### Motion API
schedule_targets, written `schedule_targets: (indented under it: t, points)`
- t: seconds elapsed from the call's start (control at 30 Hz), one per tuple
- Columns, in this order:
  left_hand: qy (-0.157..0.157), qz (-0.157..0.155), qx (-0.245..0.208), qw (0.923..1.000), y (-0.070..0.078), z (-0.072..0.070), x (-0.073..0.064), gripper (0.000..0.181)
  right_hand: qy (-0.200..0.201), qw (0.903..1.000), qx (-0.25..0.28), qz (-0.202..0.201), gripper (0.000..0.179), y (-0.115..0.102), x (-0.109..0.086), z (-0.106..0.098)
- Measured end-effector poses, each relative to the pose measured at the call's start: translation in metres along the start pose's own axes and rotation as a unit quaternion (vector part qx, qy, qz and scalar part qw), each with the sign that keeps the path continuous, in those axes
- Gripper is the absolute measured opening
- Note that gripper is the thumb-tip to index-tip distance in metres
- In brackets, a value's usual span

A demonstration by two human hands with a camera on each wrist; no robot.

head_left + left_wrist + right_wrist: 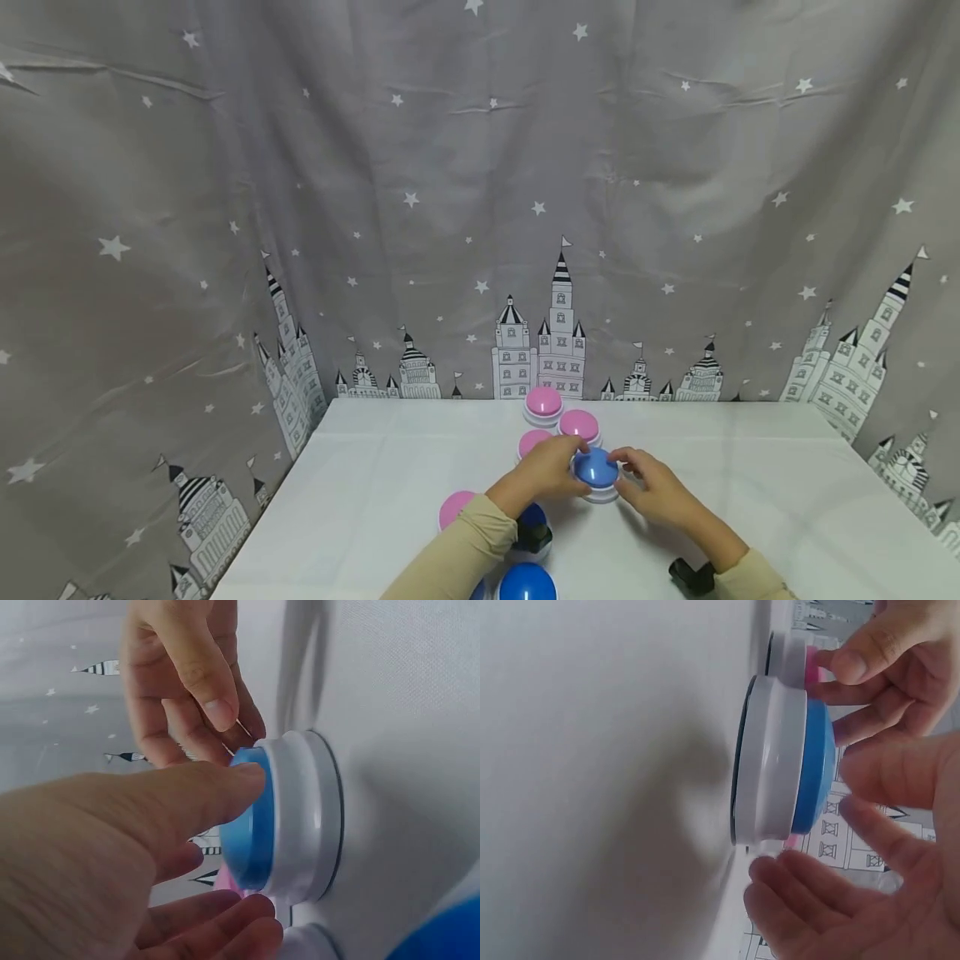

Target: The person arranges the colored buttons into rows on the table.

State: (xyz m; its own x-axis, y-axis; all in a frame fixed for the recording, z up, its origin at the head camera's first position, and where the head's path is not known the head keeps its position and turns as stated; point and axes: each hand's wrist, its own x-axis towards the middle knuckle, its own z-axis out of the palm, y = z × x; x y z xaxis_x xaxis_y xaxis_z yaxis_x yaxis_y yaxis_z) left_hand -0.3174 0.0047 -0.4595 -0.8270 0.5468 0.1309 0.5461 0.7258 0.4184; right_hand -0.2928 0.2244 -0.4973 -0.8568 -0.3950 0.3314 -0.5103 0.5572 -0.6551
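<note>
A push button with a blue dome (pixel 596 468) and white round base stands upright on the white table between my two hands. My left hand (pixel 546 472) is at its left side, thumb and fingers spread about the dome. In the left wrist view the left thumb (pixel 232 784) overlaps the dome's edge; whether it presses there I cannot tell. On the other side, my right hand (pixel 656 492) has loosely bent fingers beside the button. A gap shows between the right fingers (pixel 802 889) and the white base (pixel 769 765) in the right wrist view.
Behind the blue button stand pink-domed buttons (pixel 579 425), one near the table's back edge (pixel 420 402). Another pink button (pixel 454 507) and several blue ones (pixel 527 582) sit nearer, partly covered by my left sleeve (pixel 457 554). A grey curtain (pixel 450 167) hangs behind the table.
</note>
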Motion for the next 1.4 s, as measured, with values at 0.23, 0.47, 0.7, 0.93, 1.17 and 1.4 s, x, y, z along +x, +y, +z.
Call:
schedule_targets:
  t: [0.23, 0.47, 0.7, 0.93, 1.17, 1.4]
  points:
    - [0.014, 0.011, -0.002, 0.9998, -0.01, 0.014, 0.006, 0.06, -0.029, 0.9993, 0.024, 0.007, 0.029, -0.001, 0.001, 0.0]
    - [0.016, 0.01, -0.003, 0.9998, -0.011, 0.018, 0.006, 0.059, -0.043, 0.9981, 0.044, 0.007, 0.033, 0.0, -0.001, -0.001]
    - [0.032, 0.035, -0.001, 0.9989, -0.001, 0.0, -0.009, 0.057, -0.065, 0.9946, 0.08, 0.005, 0.037, -0.02, -0.006, -0.016]
    - [0.0, 0.051, 0.005, 0.9987, 0.012, -0.011, -0.036, 0.055, -0.113, 0.9884, 0.101, 0.001, 0.041, -0.037, -0.029, -0.022]
    - [-0.002, 0.095, -0.001, 0.9955, 0.023, -0.011, -0.062, 0.054, -0.117, 0.9872, 0.104, -0.03, 0.038, -0.051, -0.057, -0.024]
    - [-0.02, 0.104, -0.008, 0.9944, 0.037, -0.015, -0.084, 0.055, -0.098, 0.9842, 0.099, -0.108, 0.039, -0.063, -0.077, -0.025]
